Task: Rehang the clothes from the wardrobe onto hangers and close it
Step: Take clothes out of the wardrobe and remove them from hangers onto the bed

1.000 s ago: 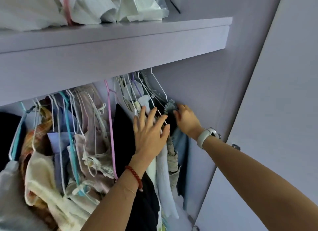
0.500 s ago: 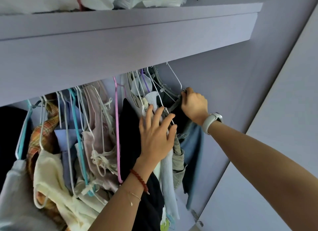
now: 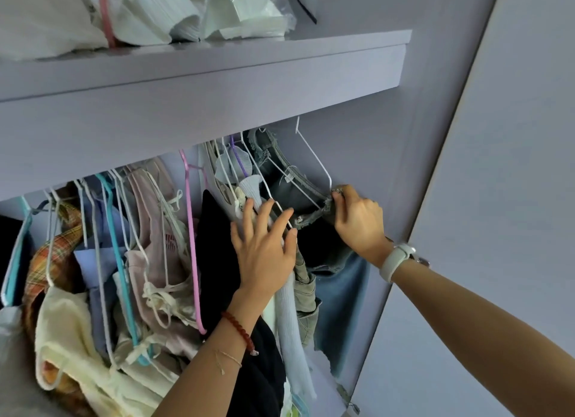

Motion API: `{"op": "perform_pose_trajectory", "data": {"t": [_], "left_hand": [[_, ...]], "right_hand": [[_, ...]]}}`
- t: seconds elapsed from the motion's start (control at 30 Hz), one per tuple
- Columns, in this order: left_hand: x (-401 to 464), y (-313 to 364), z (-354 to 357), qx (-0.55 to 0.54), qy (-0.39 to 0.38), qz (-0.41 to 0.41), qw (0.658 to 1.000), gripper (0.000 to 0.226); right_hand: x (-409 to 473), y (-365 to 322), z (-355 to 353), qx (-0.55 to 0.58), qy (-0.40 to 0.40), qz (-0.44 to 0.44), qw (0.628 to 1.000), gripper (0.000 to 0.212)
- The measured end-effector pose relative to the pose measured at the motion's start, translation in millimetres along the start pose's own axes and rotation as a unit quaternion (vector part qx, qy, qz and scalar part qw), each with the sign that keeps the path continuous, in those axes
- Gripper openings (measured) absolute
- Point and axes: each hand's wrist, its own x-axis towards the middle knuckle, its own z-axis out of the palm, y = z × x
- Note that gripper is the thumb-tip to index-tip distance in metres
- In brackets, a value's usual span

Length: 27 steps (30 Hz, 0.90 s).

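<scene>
Your right hand (image 3: pixel 357 220) pinches the frayed waistband of the grey denim garment (image 3: pixel 286 186), at the right end of the rail on a white wire hanger (image 3: pixel 314 158). Your left hand (image 3: pixel 264 248), fingers spread, presses the neighbouring clothes aside. Denim is probably heavy and stiff, the hanger thin; hold the waistband seam, not the fringe.

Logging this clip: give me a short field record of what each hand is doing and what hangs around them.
left hand: open, fingers spread against hanging clothes
right hand: grip on frayed grey denim at a white hanger
rail: crowded; pink hanger left of black garment
shelf: white bundles on top
door: open
</scene>
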Motion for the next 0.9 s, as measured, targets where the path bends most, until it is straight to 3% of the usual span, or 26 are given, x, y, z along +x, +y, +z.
{"op": "perform_pose_trajectory", "data": {"t": [0.2, 0.27, 0.37, 0.47, 0.67, 0.8, 0.9], "left_hand": [[3, 23, -3, 0.011, 0.002, -0.051, 0.999, 0.054], [5, 33, -8, 0.006, 0.04, -0.018, 0.999, 0.059], [8, 52, -12, -0.09, 0.069, 0.063, 0.991, 0.055], [11, 72, -7, -0.145, 0.015, 0.106, 0.984, 0.054], [-8, 100, 27, -0.041, -0.135, 0.179, 0.974, 0.038], [-72, 140, 45, -0.081, -0.211, 0.294, 0.929, 0.021], [-135, 166, 50, -0.122, -0.236, 0.356, 0.896, 0.008]], "right_hand": [[-87, 27, -29, 0.048, 0.057, 0.006, 0.997, 0.02], [-107, 38, -44, 0.034, 0.066, -0.003, 0.997, 0.021], [-137, 54, -71, 0.025, 0.074, -0.025, 0.997, 0.032], [-172, 73, -104, 0.018, 0.073, -0.039, 0.996, 0.036], [-262, 108, -187, -0.055, 0.036, -0.019, 0.998, 0.03], [-343, 128, -245, -0.145, -0.008, 0.055, 0.988, 0.031], [-410, 141, -282, -0.156, -0.035, 0.185, 0.97, 0.02]]}}
